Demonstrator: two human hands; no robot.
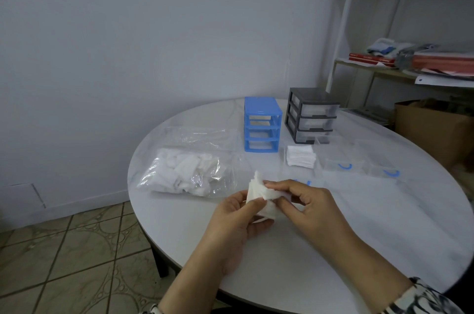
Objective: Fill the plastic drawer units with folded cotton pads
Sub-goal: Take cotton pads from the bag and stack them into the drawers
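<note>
Both hands up close, above near edge of round white table (295,275). Left hand (236,221) and right hand (307,207) pinching one white cotton pad (264,198) between fingertips, fingers curled round it; pad crumpled, part-folded, held clear of tabletop.

Step in hand, by the look of it: folding a pad. Next move prob. calls for finishing the crease, then setting pad on folded stack (300,156) toward mid-table, w/ stack seemingly inside a clear drawer tray, edges hard to make out.

Blue drawer unit (262,124) at far edge, frame only, all slots empty. Dark grey drawer unit (311,115) just beside it on right, drawers in, whitish inside, contents unclear. Two more clear drawers w/ blue handles (345,166) (391,173) loose toward right edge, apparently empty.

Clear bag of unfolded pads (184,175) near left edge; second bag (202,135) behind it, looks empty. Nothing blocking path from hands to stack. Shelving w/ books and papers (410,62) beyond table at right, cardboard box (433,129) below it.
</note>
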